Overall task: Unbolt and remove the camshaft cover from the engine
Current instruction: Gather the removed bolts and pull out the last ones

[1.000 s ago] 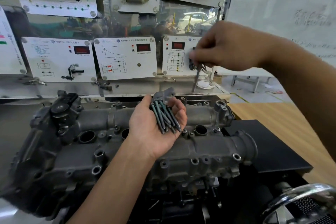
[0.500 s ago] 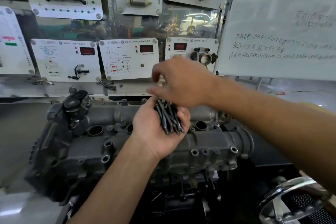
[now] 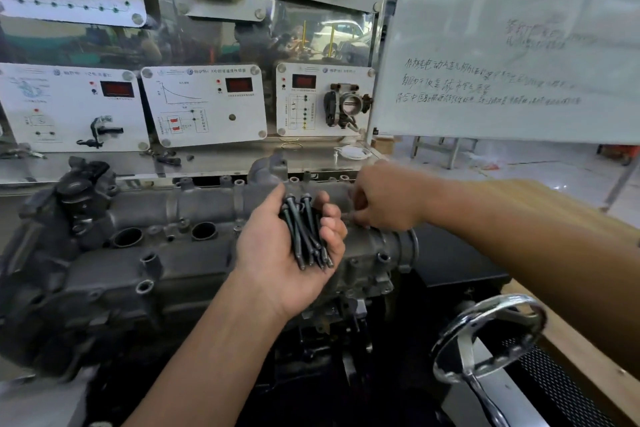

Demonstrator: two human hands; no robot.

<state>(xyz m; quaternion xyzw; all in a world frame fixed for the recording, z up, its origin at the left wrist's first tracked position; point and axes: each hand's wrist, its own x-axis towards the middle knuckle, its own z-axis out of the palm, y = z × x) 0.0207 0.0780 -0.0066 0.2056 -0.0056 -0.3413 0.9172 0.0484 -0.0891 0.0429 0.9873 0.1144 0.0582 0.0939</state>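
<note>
The dark grey cast-metal camshaft cover point(image 3: 207, 208) is seen lying across the engine at mid-view. A bundle of long dark bolts point(image 3: 306, 236) is held above it in the closed grip of the upturned left hand point(image 3: 273, 253). The right hand point(image 3: 384, 198) is set at the cover's right end with fingers curled; whether its grip holds anything cannot be told. A white writing board point(image 3: 519, 45) is stood behind.

A steel ledge point(image 3: 214, 163) carries small dark parts point(image 3: 169, 159), a wire ring point(image 3: 290, 146) and a white round cap point(image 3: 353, 151). A black slab point(image 3: 460, 260) lies on the wooden worktop point(image 3: 585, 371).
</note>
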